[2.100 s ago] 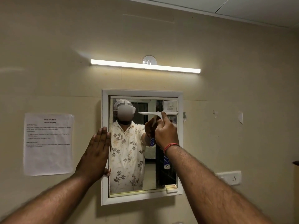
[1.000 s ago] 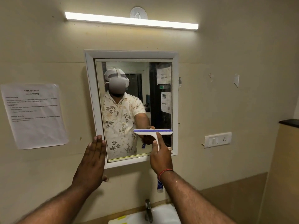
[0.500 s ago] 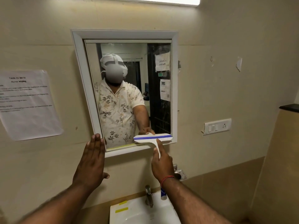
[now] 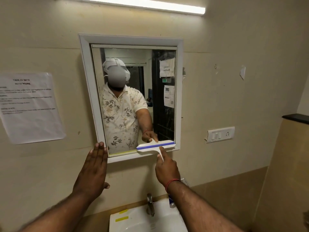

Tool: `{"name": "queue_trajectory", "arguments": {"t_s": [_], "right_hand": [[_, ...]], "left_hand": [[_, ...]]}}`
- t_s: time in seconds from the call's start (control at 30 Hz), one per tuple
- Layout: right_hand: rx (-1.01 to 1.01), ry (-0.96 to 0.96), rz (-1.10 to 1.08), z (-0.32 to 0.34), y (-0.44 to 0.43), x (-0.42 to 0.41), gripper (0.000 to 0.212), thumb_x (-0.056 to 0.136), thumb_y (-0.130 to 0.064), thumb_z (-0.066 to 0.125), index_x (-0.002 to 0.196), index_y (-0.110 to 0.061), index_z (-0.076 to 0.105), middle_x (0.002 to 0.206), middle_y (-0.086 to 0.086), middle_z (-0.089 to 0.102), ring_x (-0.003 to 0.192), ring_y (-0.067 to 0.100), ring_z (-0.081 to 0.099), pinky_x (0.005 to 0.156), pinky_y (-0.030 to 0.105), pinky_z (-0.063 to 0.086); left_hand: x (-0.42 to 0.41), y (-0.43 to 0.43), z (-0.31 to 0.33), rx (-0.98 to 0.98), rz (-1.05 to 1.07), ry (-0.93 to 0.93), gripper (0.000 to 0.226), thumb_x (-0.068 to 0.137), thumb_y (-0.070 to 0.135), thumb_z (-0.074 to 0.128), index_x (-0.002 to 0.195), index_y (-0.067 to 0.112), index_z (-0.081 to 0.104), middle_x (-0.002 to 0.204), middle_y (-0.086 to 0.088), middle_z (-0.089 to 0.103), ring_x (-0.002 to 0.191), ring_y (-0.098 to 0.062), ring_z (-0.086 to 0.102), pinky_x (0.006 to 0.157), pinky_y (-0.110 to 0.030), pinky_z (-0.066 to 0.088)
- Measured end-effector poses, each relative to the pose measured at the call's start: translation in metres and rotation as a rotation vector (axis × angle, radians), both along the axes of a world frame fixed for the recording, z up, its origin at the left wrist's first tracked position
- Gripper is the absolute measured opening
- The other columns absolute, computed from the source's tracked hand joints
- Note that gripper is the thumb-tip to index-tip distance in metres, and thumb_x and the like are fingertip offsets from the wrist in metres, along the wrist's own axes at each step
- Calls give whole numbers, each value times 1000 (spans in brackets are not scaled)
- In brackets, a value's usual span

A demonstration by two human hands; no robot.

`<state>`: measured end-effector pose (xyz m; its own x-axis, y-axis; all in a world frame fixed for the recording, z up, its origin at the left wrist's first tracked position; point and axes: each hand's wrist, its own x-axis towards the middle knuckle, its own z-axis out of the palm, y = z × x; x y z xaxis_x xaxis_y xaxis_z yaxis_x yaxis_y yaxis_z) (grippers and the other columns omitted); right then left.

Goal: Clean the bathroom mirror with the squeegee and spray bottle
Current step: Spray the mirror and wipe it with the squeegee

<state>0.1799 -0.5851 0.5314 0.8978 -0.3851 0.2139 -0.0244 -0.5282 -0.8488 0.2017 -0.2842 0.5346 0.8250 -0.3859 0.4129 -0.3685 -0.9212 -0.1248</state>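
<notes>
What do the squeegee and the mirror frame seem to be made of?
The squeegee looks like smooth, slightly glossy white plastic. The blue strip along its blade is probably rubber. The mirror frame is white and matte with moulded ridges. It may be painted wood or plastic; I cannot tell which.

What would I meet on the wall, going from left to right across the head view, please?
From the left: paper notice → mirror → switch plate → dark ledge.

Paper notice (image 4: 30,106), wall light (image 4: 133,5), switch plate (image 4: 220,134), sink (image 4: 142,222), tap (image 4: 150,206)
</notes>
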Motion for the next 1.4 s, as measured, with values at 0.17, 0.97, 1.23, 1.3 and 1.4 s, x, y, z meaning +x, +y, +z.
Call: {"name": "queue_trajectory", "arguments": {"t_s": [0.17, 0.97, 1.23, 1.3, 1.4], "right_hand": [[-65, 74, 56, 26, -5, -8, 50, 112, -44, 39, 162, -42, 41, 149, 12, 62, 129, 33, 63, 111, 43, 50], [-74, -566, 148, 350, 99, -23, 46, 114, -28, 43, 160, -25, 48, 154, 11, 59, 130, 25, 59, 100, 30, 38], [-40, -586, 194, 360, 109, -8, 45, 116, -24, 42, 161, -20, 45, 141, 8, 62, 76, -6, 41, 63, 10, 29], [-64, -591, 190, 362, 111, -2, 47, 116, -24, 42, 163, -21, 43, 147, 11, 61, 77, -5, 42, 65, 13, 31], [-93, -613, 155, 363, 112, 5, 49, 115, -24, 42, 164, -22, 41, 144, 12, 64, 75, -7, 42, 64, 13, 31]], "left_hand": [[-9, 13, 9, 75, -7, -18, 186, 24, 65, 109, 171, -7, 21, 183, -28, 13, 168, -47, 21, 132, -60, 19], [9, 2, 303, 93, 206, -408, 168, 77, 77, 84, 162, 0, -38, 172, -23, -45, 159, -40, -42, 135, -52, -19], [37, 4, 305, 102, 294, -391, 179, 70, 67, 95, 153, 1, -50, 164, -21, -56, 157, -42, -45, 133, -53, -23], [45, 8, 304, 94, 295, -382, 179, 69, 67, 95, 155, 3, -49, 163, -19, -59, 158, -41, -44, 135, -57, -18], [51, 13, 307, 104, 283, -385, 180, 67, 70, 95, 157, 5, -47, 165, -16, -58, 162, -40, -39, 136, -62, -10]]}}
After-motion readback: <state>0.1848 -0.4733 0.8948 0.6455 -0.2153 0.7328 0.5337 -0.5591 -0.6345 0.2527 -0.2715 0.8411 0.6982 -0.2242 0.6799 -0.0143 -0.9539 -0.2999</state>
